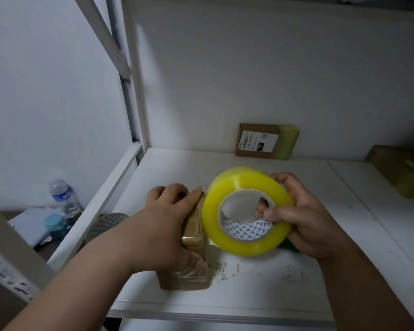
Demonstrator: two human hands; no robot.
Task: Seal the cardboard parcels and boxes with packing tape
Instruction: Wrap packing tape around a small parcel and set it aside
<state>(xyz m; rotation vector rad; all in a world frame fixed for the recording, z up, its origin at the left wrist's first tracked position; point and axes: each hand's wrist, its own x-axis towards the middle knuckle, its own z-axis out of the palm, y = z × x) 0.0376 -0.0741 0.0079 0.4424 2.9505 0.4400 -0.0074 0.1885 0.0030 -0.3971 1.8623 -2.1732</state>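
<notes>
Parcel [195, 225]: small cardboard block on the white shelf [344, 211], near its front left, already wrapped in glossy tape on the visible faces. Left hand [167, 220] lies over its top, fingers curled down the far edge, thumb along the right face: grasping and pinning it.

Tape roll [246, 211]: large, yellowish, held on edge, touching the parcel's right side. Right hand [304, 218] grips it, fingers hooked through the core, thumb outside on the rim.

Handling, judged:
- Parcel looks light and stiff; the taped skin is likely slick, so hold by edges and corners, pressing down.
- Roll looks full, so fairly heavy; core grip lets it turn as tape pays out.
- Free tape end not visible; cannot tell if it is stuck to the parcel.

Another labelled box [265, 140] leans against the back wall, well apart.
</notes>
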